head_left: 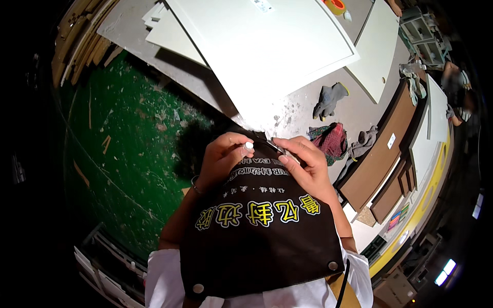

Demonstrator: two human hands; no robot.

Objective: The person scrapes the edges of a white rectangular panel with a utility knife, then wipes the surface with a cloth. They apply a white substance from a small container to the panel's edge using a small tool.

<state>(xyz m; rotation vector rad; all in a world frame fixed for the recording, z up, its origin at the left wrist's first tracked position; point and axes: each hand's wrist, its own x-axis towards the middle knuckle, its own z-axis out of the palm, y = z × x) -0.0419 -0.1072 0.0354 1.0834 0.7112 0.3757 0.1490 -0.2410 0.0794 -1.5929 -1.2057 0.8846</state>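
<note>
My left hand (226, 154) is closed, thumb and fingers pinching a small white round-ended piece (248, 146), perhaps a cap; its lower part is hidden in the fingers. Beside it, my right hand (306, 163) grips a slim silver-and-dark tool (276, 147) whose tip points up and left, toward the table edge. Its exact kind is too small to make out. Both hands are held apart in front of my dark printed apron (257, 262). Just beyond them lies a large white panel (272, 51) with a grooved border, on the worktable (300, 110).
Grey work gloves (329, 100) and a red checked cloth (329, 143) lie right of the panel. Another white panel (377, 56), an orange tape roll (335, 6) and stacked brown boards (382, 149) are farther right. Wood strips (84, 43) lean over the green floor (118, 143) at left.
</note>
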